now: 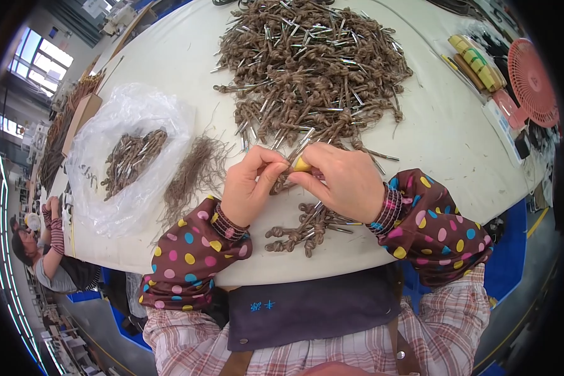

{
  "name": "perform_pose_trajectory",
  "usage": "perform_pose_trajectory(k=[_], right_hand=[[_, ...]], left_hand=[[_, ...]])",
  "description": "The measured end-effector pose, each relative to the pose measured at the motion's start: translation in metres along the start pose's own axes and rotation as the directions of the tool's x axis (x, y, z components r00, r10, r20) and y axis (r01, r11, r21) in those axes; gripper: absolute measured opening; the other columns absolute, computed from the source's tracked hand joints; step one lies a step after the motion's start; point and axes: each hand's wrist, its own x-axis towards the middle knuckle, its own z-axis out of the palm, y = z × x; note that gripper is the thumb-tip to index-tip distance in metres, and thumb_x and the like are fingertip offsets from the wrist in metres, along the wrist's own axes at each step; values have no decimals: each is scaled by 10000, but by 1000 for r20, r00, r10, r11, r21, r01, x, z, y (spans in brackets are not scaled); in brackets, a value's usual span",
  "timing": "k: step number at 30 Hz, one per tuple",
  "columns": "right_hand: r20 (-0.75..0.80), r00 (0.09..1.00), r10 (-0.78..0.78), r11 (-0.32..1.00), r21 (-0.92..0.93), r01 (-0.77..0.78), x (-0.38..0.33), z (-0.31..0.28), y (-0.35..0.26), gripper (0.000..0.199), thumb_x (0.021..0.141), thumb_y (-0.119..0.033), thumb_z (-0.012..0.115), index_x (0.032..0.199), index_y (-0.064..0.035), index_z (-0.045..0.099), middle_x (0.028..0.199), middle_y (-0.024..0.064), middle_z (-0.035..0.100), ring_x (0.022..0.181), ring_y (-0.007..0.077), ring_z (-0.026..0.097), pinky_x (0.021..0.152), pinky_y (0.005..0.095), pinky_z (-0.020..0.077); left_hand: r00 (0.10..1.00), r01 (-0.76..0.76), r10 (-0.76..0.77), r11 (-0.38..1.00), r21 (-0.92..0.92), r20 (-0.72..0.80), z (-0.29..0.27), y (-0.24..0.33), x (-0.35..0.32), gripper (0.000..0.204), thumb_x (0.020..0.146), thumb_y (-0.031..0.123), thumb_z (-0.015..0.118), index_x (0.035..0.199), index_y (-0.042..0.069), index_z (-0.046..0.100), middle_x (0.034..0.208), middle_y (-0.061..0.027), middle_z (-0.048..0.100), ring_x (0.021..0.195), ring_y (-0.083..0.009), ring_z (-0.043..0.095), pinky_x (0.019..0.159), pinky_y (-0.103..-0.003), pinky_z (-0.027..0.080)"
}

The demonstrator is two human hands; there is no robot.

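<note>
At the centre of the frame the left hand (252, 185) and right hand (343, 180) meet, both closed in a pinch on one knotted brown twine piece with a metal tip (282, 182); the right thumb and forefinger also hold a small yellow tool (302, 165) against it. Just below the hands, a small heap of knotted twine pieces (307, 227) lies on the white table (445, 131). Above them, at upper centre, spreads a large pile of the same metal-tipped knotted cords (310, 69). To the left lies a tuft of loose brown fibre trimmings (197, 169), beside a clear plastic bag (128, 113) holding more cords. A red fan (532, 81) stands at upper right.
</note>
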Motion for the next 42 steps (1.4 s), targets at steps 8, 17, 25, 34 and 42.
perform_pose_trajectory(k=[8, 17, 25, 34, 42], right_hand=[[155, 965, 212, 929, 275, -248, 8, -12, 5, 307, 837, -348, 649, 875, -58, 559, 753, 79, 595, 606, 239, 587, 544, 324, 445], [243, 891, 384, 596, 672, -440, 14, -1, 16, 276, 805, -201, 720, 980, -20, 606, 798, -33, 573, 692, 30, 475, 618, 196, 397], [255, 906, 338, 573, 708, -413, 16, -12, 18, 257, 792, -176, 738, 961, -36, 605, 773, -59, 556, 660, 11, 454, 589, 180, 373], [199, 941, 273, 579, 747, -326, 13, -2, 17, 248, 795, -161, 743, 950, -33, 597, 786, -47, 567, 684, 4, 474, 590, 167, 384], [304, 922, 239, 384, 843, -377, 16, -8, 18, 324, 811, -137, 719, 1071, -3, 580, 841, -6, 621, 746, 29, 551, 662, 182, 453]], left_hand=[[983, 184, -173, 916, -356, 63, 3, 12, -1, 70, 939, 85, 533, 948, 17, 536, 821, -24, 616, 709, -72, 588, 616, -227, 464], [979, -152, 98, 934, 323, 179, 4, 16, -2, 102, 933, 85, 535, 995, 6, 513, 871, -68, 654, 702, -127, 625, 656, -253, 501], [971, 238, -229, 959, 156, -69, -30, 7, 17, 204, 978, 209, 469, 1055, 25, 510, 960, -33, 582, 792, -81, 530, 699, -222, 476], [907, 355, -300, 922, -155, 297, -10, 20, 5, 234, 923, 172, 582, 1060, -12, 623, 906, -18, 640, 766, -60, 536, 700, -210, 442], [926, 330, -182, 814, -478, 331, -10, 19, 4, 105, 940, 95, 537, 969, -3, 561, 890, -86, 658, 811, -119, 628, 688, -214, 476]])
